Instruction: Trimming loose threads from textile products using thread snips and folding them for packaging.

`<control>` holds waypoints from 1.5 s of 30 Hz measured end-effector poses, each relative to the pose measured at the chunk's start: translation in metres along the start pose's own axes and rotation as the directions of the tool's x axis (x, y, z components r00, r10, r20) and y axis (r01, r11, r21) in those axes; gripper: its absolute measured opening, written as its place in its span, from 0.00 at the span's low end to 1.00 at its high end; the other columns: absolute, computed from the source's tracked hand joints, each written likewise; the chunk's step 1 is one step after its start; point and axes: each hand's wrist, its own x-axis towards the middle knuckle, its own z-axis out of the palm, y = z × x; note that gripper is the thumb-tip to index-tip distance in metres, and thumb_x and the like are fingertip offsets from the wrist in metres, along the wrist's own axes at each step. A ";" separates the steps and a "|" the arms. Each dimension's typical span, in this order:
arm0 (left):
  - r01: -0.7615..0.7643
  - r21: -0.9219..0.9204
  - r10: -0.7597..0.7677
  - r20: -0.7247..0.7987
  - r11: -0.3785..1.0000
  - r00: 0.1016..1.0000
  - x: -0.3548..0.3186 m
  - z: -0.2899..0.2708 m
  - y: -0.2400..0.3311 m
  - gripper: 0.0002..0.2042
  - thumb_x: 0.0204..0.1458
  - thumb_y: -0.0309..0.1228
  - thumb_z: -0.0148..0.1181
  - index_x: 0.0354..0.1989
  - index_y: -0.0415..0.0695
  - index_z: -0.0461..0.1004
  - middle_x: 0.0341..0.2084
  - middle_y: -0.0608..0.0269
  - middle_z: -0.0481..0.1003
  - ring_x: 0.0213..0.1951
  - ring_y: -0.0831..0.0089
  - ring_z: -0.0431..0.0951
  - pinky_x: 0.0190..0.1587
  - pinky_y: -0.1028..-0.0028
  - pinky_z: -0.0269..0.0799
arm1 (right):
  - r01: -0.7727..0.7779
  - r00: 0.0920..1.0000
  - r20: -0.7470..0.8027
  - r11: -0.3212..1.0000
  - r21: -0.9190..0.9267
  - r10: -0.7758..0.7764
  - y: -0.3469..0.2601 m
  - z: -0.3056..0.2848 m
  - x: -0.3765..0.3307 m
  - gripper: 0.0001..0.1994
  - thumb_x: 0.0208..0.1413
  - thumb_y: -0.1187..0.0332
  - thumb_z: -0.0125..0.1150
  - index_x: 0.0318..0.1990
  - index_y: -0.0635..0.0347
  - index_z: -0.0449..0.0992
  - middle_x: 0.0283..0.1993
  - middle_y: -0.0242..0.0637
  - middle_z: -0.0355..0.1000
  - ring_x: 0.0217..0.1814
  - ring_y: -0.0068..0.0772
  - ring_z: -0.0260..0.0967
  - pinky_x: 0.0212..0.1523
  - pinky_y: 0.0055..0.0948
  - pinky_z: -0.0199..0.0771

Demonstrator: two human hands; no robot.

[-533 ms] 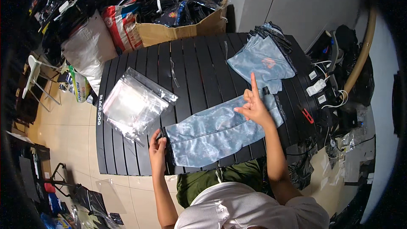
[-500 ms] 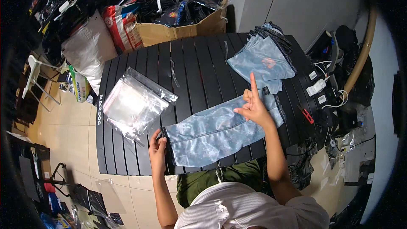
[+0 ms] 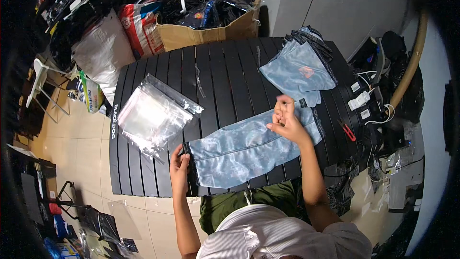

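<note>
A light-blue, shiny patterned fabric sleeve [image 3: 244, 151] with black-trimmed ends lies flat across the near part of the table, a dark seam along its length. My left hand [image 3: 179, 170] pinches the black band at its left end between thumb and fingers. Over the right part of the sleeve hovers my right hand [image 3: 289, 124], holding nothing. Its thumb sticks out and its fingers are loosely bent, the index fingertip blurred. Beyond it is a pile of similar blue pieces [image 3: 299, 64], some with black edges, the top one bearing an orange-pink mark.
Clear plastic bags [image 3: 155, 117] lie stacked on the left of the black slatted table [image 3: 223, 76]. Red-handled thread snips [image 3: 347, 130] rest near the right edge. Behind stands a cardboard box [image 3: 208, 36] of dark packed goods; a white power strip [image 3: 359, 100] is at the right.
My right index finger, stretched out before, has bent inward over the sleeve. My left hand keeps its place at the black band. The whole view has shifted slightly.
</note>
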 end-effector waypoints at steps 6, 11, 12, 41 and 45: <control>-0.007 -0.005 0.007 0.008 1.000 1.000 0.000 0.002 0.001 0.19 0.52 0.27 0.54 0.54 0.44 0.63 0.28 0.75 0.69 0.26 0.90 0.64 0.25 0.89 0.57 | 0.105 0.994 -0.025 0.994 0.003 -0.105 0.008 0.000 0.003 0.20 0.45 0.85 0.53 0.30 0.54 0.46 0.30 0.29 0.44 0.25 0.17 0.46 0.30 0.17 0.52; -0.001 0.012 0.001 0.014 1.000 1.000 -0.001 0.002 0.003 0.19 0.52 0.27 0.53 0.54 0.43 0.62 0.28 0.75 0.69 0.26 0.89 0.65 0.26 0.89 0.58 | 0.049 0.998 0.040 0.999 -0.021 -0.048 0.008 -0.002 0.003 0.17 0.47 0.84 0.51 0.30 0.56 0.47 0.28 0.28 0.43 0.26 0.17 0.45 0.29 0.18 0.53; -0.001 0.002 0.001 0.012 1.000 1.000 -0.001 0.003 0.004 0.19 0.52 0.27 0.53 0.54 0.43 0.62 0.28 0.74 0.69 0.27 0.89 0.65 0.26 0.89 0.58 | 0.049 0.998 0.041 0.999 -0.021 -0.048 0.008 -0.003 0.003 0.17 0.47 0.84 0.51 0.30 0.56 0.47 0.28 0.28 0.43 0.26 0.17 0.45 0.29 0.18 0.53; 0.037 0.013 -0.038 0.017 0.999 0.999 -0.001 -0.001 0.003 0.20 0.52 0.27 0.53 0.55 0.44 0.62 0.31 0.72 0.69 0.30 0.87 0.66 0.32 0.87 0.63 | -0.072 0.994 0.084 0.997 -0.024 0.074 -0.017 -0.002 0.001 0.10 0.45 0.82 0.52 0.18 0.62 0.59 0.68 0.47 0.40 0.41 0.36 0.74 0.17 0.13 0.65; 0.016 -0.003 -0.016 0.024 1.000 1.000 0.001 -0.004 -0.001 0.20 0.52 0.27 0.53 0.55 0.44 0.62 0.31 0.72 0.69 0.31 0.87 0.65 0.33 0.86 0.62 | -0.115 0.990 0.079 0.993 -0.023 0.117 -0.023 0.000 0.001 0.11 0.46 0.81 0.52 0.18 0.61 0.58 0.67 0.47 0.42 0.35 0.32 0.75 0.14 0.12 0.61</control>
